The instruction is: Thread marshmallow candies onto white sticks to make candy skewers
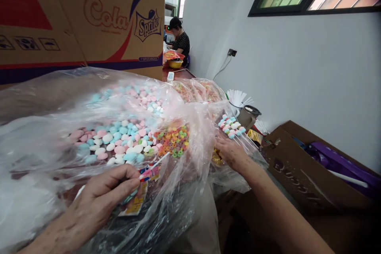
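My left hand (pixel 101 196) is closed in a pinch on a thin white stick with sweets threaded on it (pixel 149 171), held over a small printed packet (pixel 135 202). It rests on a big clear plastic bag (pixel 44 154) holding pastel pink, blue and white sweets (pixel 116 143) and coloured ring sweets (pixel 174 141). My right hand (pixel 230 152) reaches forward with its fingers curled down beside the plastic, close to a bundle of finished sweet sticks (pixel 230 126). What its fingers hold, if anything, is hidden.
Large cola cartons (pixel 89 20) stand at the back left. More bagged sweets (pixel 199 89), a cup of white sticks (pixel 238 99) and a lidded mug (pixel 248 116) sit behind. An open brown box (pixel 297 166) lies right, by the white wall. A person works far back (pixel 178 41).
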`<action>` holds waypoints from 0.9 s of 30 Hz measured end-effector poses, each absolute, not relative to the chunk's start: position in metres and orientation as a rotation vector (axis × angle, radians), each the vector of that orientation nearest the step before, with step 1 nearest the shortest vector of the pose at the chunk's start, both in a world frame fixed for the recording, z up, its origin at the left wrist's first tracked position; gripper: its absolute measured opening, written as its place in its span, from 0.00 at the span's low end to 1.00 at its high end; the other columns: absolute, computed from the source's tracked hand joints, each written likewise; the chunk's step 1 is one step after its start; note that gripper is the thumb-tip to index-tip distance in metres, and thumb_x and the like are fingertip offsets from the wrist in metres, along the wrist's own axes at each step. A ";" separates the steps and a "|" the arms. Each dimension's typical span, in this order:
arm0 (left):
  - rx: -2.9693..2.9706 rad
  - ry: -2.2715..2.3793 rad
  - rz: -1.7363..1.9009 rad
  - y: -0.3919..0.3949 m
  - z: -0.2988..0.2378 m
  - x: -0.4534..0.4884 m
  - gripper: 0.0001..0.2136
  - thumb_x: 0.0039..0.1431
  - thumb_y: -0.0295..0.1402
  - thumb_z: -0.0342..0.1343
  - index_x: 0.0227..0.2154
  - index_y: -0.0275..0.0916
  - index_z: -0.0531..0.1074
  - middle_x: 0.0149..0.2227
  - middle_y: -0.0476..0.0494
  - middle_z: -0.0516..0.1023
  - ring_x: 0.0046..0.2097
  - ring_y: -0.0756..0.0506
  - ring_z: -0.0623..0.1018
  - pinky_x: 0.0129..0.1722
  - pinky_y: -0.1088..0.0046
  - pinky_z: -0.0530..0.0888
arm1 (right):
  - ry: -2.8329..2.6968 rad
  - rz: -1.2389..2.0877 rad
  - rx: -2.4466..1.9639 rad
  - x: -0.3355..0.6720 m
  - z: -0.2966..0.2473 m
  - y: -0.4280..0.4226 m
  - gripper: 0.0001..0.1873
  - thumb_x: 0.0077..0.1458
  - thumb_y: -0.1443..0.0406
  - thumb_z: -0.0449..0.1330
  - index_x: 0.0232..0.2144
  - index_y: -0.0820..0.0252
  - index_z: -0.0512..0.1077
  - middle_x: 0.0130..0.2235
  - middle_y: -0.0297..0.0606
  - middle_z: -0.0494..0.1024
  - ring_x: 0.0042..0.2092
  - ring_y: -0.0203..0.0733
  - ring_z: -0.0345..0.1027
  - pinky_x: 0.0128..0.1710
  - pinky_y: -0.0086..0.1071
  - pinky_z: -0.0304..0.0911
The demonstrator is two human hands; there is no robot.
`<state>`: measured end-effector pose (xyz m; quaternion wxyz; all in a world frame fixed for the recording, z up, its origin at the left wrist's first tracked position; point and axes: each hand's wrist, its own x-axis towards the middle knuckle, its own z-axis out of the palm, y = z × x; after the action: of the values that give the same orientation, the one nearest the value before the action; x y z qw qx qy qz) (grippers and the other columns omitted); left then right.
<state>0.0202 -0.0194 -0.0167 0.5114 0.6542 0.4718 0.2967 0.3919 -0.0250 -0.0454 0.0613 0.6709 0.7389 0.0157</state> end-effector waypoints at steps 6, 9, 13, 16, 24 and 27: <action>1.549 1.114 0.606 -0.023 -0.018 0.024 0.20 0.51 0.53 0.59 0.20 0.41 0.71 0.20 0.52 0.66 0.24 0.50 0.64 0.22 0.79 0.64 | 2.176 0.050 2.092 0.389 -0.060 -0.018 0.23 0.58 0.76 0.51 0.54 0.62 0.71 0.57 0.52 0.73 0.56 0.48 0.69 0.50 0.35 0.64; 1.524 1.109 0.612 -0.022 -0.026 0.020 0.21 0.51 0.55 0.59 0.21 0.41 0.73 0.21 0.51 0.68 0.25 0.49 0.66 0.22 0.79 0.64 | 2.155 0.055 2.140 0.395 -0.055 -0.021 0.24 0.59 0.75 0.50 0.55 0.60 0.69 0.56 0.51 0.74 0.52 0.47 0.72 0.45 0.34 0.65; 1.439 1.076 0.606 -0.023 -0.025 0.022 0.19 0.51 0.53 0.60 0.21 0.41 0.74 0.20 0.51 0.70 0.24 0.48 0.68 0.23 0.78 0.66 | 2.277 -0.021 2.191 0.400 -0.046 -0.027 0.21 0.60 0.73 0.49 0.51 0.54 0.72 0.46 0.41 0.81 0.44 0.44 0.75 0.39 0.30 0.61; 1.396 1.030 0.576 -0.024 -0.016 0.027 0.17 0.51 0.50 0.61 0.21 0.42 0.74 0.22 0.51 0.73 0.25 0.48 0.71 0.25 0.76 0.69 | 2.284 -0.046 2.296 0.401 -0.042 -0.031 0.16 0.64 0.66 0.48 0.43 0.56 0.76 0.38 0.40 0.82 0.38 0.44 0.74 0.34 0.30 0.58; 1.262 0.927 0.579 -0.025 -0.021 0.026 0.15 0.52 0.48 0.62 0.22 0.41 0.74 0.21 0.51 0.75 0.22 0.50 0.70 0.24 0.76 0.65 | 2.296 -0.233 2.634 0.403 -0.049 -0.040 0.18 0.61 0.57 0.48 0.28 0.57 0.72 0.27 0.36 0.75 0.29 0.40 0.66 0.29 0.31 0.55; 1.224 0.942 0.647 -0.030 -0.021 0.027 0.13 0.54 0.44 0.62 0.23 0.41 0.74 0.23 0.51 0.76 0.23 0.50 0.70 0.24 0.77 0.65 | 2.290 -0.294 2.809 0.409 -0.050 -0.043 0.14 0.56 0.58 0.51 0.32 0.58 0.74 0.25 0.34 0.73 0.28 0.40 0.64 0.28 0.31 0.56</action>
<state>0.0270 -0.0304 -0.0214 0.6696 0.5430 0.4177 0.2869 0.4088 -0.0432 -0.0497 -0.2448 0.7490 0.6107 -0.0783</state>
